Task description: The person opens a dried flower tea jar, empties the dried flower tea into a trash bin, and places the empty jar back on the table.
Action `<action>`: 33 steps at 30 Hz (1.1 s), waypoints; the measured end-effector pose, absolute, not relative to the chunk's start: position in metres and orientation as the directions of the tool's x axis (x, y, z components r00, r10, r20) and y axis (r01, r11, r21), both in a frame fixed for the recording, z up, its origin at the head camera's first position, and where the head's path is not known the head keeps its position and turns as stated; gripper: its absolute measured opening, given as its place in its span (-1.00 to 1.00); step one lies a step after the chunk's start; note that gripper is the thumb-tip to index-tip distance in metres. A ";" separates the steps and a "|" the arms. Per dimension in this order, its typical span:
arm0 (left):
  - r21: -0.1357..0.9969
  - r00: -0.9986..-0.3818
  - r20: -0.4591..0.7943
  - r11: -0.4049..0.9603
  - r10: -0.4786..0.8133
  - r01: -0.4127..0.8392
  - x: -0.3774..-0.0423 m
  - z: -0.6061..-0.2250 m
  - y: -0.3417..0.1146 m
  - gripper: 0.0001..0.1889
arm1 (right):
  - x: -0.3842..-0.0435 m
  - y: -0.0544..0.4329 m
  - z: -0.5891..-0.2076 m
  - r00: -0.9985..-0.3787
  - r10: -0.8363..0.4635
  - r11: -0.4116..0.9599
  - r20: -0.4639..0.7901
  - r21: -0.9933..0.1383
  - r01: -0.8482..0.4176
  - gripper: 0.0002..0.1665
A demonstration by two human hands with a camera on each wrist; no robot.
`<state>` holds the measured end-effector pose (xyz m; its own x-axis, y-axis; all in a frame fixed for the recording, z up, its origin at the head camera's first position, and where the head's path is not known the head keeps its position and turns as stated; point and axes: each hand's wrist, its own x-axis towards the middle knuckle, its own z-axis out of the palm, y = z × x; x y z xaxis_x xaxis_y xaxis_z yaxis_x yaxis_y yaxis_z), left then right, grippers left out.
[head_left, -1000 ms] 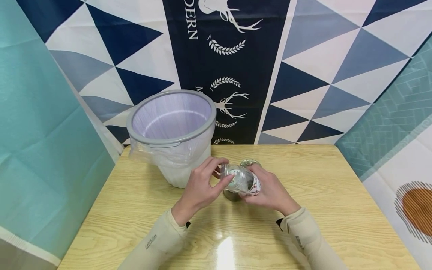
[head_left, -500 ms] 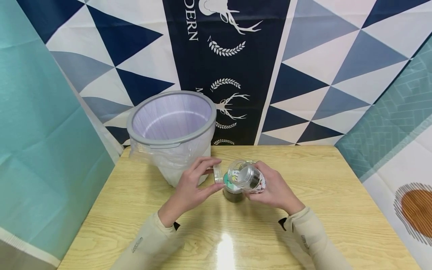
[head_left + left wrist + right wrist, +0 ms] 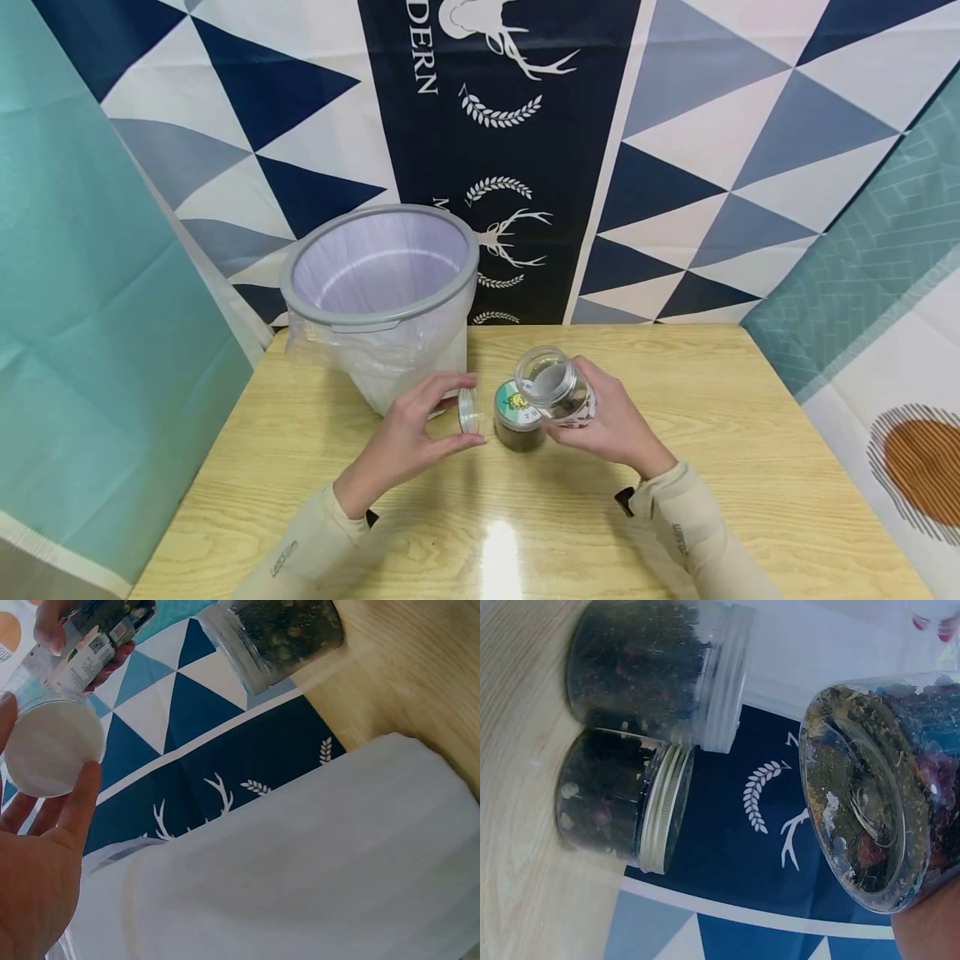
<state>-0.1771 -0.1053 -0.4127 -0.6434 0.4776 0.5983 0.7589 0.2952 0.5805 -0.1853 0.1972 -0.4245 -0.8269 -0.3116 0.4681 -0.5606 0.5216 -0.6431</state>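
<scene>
My left hand (image 3: 405, 437) pinches a round lid (image 3: 468, 410) on edge between thumb and fingers, clear-sided with a whitish face (image 3: 56, 748). My right hand (image 3: 611, 421) grips a clear labelled jar (image 3: 570, 400), tilted with its mouth towards the left hand. Dark dried leaves and reddish bits show through the jar's base (image 3: 855, 802). Between the hands, a jar (image 3: 517, 417) with a green label on its lid stands on the table. Beside that one, a shorter jar with a gold-coloured lid (image 3: 660, 810) appears in the right wrist view; the right hand and jar hide it from the head.
A grey-rimmed bin (image 3: 378, 321), lined with a clear bag, stands at the table's back left. The wooden table (image 3: 675, 517) extends in front and to the right. A patterned cloth (image 3: 510, 150) hangs behind, with a teal cloth (image 3: 112, 333) at the left.
The lid has come away from the jar's mouth. My left hand has moved left and slightly down with it, while the right hand has shifted slightly right. The green-labelled jar is uncovered to view.
</scene>
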 end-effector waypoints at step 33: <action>0.475 -0.778 0.204 0.635 0.594 0.609 -0.182 -0.484 -0.136 -0.27 | -0.178 0.202 -0.415 -0.838 -0.293 0.388 0.460 -0.744 -0.544 -0.08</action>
<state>-0.1824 -0.1364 -0.4844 -0.7783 0.5940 0.2035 0.6090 0.6352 0.4751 -0.1783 0.2022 -0.4146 -0.8383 -0.2926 0.4600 -0.5438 0.3884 -0.7439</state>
